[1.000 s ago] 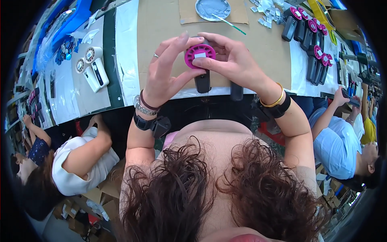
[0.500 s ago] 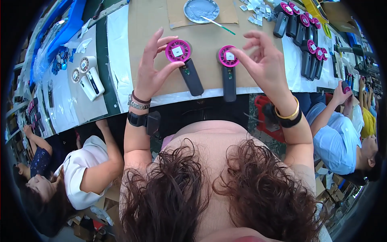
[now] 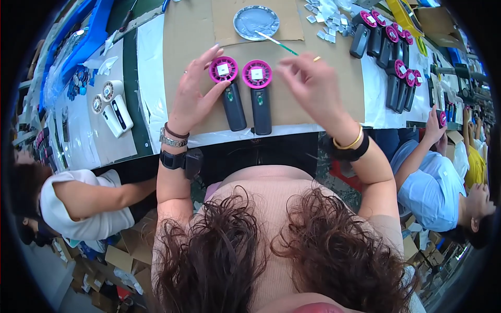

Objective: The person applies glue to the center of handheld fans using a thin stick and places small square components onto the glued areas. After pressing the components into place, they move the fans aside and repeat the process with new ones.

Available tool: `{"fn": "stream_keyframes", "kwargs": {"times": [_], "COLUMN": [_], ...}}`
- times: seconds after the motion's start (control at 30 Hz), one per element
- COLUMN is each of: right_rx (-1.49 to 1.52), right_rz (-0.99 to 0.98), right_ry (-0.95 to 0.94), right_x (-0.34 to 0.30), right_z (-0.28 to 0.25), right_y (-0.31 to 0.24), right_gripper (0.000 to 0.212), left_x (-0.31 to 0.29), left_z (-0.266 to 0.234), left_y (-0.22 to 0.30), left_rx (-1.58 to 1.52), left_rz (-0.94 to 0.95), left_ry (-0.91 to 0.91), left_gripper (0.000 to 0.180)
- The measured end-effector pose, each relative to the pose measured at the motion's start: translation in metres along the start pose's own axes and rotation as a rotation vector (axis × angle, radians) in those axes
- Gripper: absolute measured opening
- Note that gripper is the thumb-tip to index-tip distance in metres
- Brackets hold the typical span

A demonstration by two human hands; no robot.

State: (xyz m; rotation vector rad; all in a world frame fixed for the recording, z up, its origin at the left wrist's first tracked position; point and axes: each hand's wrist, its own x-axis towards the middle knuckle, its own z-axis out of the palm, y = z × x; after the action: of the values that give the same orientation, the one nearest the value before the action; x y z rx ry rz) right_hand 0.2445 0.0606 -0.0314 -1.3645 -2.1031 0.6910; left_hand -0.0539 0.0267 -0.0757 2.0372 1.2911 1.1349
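Two dark handheld fans lie side by side on the brown board, handles toward me. Each has a pink ring head with a white square on its hub. My left hand holds the left fan, thumb at the head's lower edge and fingers at its upper left. Just right of the right fan, my right hand is raised, slightly blurred, fingers bent and apart, with nothing visible in them. Beyond the fans, a round dish of grey paste has a white stick with a green end resting on its rim.
Several more pink-headed fans lie at the right. Small white squares are scattered at the far right of the board. White fans and a blue bin are at the left. Other people sit on both sides.
The right fan has moved left, close beside the left fan, which is more upright. My right hand has come off the right fan and moved left.
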Motion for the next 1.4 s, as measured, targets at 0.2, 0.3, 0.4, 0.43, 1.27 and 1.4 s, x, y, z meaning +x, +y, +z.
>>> {"fn": "stream_keyframes", "kwargs": {"times": [0.2,0.3,0.4,0.43,1.27,1.4], "right_rx": [-0.413,-0.513,-0.455,-0.425,0.682,0.504], "right_rz": [-0.131,-0.211,-0.234,-0.245,0.402,0.198], "right_ry": [0.184,0.047,0.137,0.183,0.045,0.232], "right_x": [0.040,0.048,0.055,0.056,0.066,0.060], "right_z": [-0.003,0.004,-0.004,-0.006,-0.004,-0.008], "right_y": [0.016,0.019,0.014,0.013,0.049,0.040], "right_gripper": [0.032,0.026,0.023,0.021,0.024,0.023], "left_x": [0.020,0.024,0.026,0.026,0.019,0.017], "left_z": [0.014,0.022,0.026,0.026,0.032,0.034], "left_y": [0.035,0.039,0.036,0.036,0.039,0.036], "left_rx": [0.160,0.234,0.265,0.266,0.204,0.218], "left_rz": [0.115,0.133,0.134,0.129,0.028,0.029], "left_ry": [0.019,0.008,-0.037,-0.036,-0.031,-0.001], "left_gripper": [0.072,0.069,0.066,0.066,0.094,0.097]}}
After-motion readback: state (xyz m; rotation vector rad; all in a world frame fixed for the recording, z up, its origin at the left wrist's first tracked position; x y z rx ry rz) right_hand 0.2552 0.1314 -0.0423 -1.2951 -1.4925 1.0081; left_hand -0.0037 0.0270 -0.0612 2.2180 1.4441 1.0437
